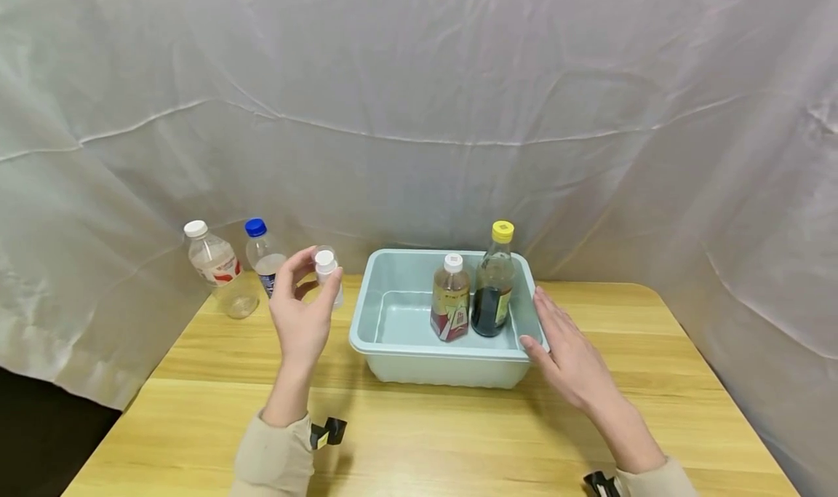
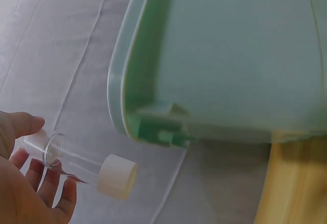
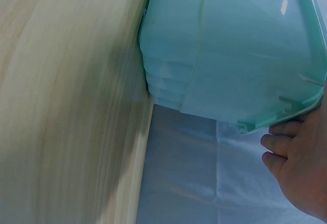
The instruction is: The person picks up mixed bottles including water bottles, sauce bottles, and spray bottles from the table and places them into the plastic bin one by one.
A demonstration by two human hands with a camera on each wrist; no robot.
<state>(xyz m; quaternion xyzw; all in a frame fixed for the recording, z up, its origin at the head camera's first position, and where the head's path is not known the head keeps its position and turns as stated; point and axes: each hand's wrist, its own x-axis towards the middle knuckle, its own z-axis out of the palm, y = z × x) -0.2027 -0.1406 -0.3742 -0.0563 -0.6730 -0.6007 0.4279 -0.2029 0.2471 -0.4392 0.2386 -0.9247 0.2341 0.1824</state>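
Observation:
My left hand (image 1: 304,315) is raised left of the pale blue plastic bin (image 1: 445,370) and pinches a small clear-and-white bottle (image 1: 325,261) between thumb and fingers. In the left wrist view that small bottle (image 2: 117,177) has a see-through top piece and a white end. My right hand (image 1: 576,359) rests at the bin's right rim, fingers straight along the side and thumb by the front corner. Inside the bin stand a white-capped bottle with a gold and dark red label (image 1: 450,308) and a yellow-capped glass bottle of dark liquid (image 1: 492,300).
Behind my left hand, an empty clear bottle with a white cap (image 1: 222,271) and a blue-capped clear bottle (image 1: 262,253) stand at the wooden table's (image 1: 419,439) back left. A grey cloth (image 1: 419,118) hangs behind and beside the table.

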